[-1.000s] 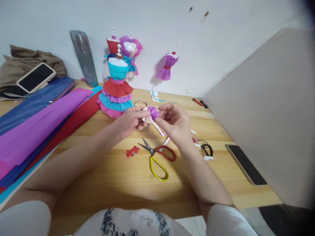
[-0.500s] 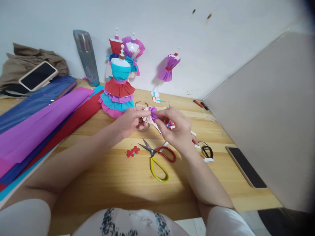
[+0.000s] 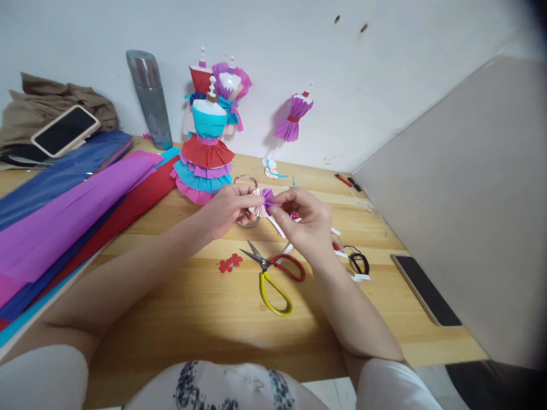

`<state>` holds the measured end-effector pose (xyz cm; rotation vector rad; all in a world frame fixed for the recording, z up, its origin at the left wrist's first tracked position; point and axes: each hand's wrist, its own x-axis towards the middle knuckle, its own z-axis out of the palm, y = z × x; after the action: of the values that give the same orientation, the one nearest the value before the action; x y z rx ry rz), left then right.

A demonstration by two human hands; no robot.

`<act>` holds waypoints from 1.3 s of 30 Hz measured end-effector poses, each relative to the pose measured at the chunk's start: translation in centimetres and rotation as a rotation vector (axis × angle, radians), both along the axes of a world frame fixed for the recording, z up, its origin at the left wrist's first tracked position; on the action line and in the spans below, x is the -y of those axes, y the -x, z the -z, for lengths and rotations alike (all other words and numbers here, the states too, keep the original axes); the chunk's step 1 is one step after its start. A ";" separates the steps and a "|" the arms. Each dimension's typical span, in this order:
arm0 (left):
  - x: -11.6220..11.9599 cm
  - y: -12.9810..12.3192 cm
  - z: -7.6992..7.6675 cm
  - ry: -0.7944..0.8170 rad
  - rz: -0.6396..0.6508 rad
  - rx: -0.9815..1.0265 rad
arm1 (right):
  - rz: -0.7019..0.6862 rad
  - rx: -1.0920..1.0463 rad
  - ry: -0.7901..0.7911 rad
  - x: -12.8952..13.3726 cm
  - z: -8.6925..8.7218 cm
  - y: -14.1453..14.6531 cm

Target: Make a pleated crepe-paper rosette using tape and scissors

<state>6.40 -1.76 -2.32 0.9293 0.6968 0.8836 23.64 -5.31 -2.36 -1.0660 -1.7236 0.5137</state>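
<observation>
Between my two hands is a small pleated paper rosette [image 3: 258,209], cream on its left part and purple on its right. My left hand [image 3: 228,210] pinches the cream side between thumb and fingers. With thumb and forefinger, my right hand [image 3: 302,219] grips the purple edge. Below the hands, scissors [image 3: 265,265] with one yellow and one red handle lie with blades apart. Red paper flowers [image 3: 231,263] lie left of the blades. Behind my fingers, a roll of tape [image 3: 245,181] is partly hidden.
Mini dress forms in paper dresses [image 3: 209,151] stand at the back, another [image 3: 294,118] farther right. Coloured paper sheets [image 3: 77,216], a bottle [image 3: 150,99] and a phone [image 3: 66,131] occupy the left. Another phone [image 3: 427,290] and a black cord [image 3: 359,264] lie right.
My right thumb and forefinger have shifted slightly outward along the purple edge, and a little more of the rosette shows. My left hand keeps its pinch.
</observation>
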 end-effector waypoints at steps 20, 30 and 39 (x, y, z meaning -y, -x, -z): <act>-0.6 0.4 0.6 -0.042 0.091 -0.012 | -0.004 0.033 -0.072 -0.1 -0.5 -0.6; -0.6 0.5 0.5 -0.057 0.098 -0.048 | 0.028 0.038 -0.101 0.4 -1.0 -0.8; -0.4 0.4 0.6 -0.177 0.075 -0.156 | 0.017 -0.046 0.010 0.1 0.0 -0.3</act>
<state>5.97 -1.32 -2.91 1.1845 0.7203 0.8218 23.93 -5.40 -2.35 -1.0673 -1.6715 0.5324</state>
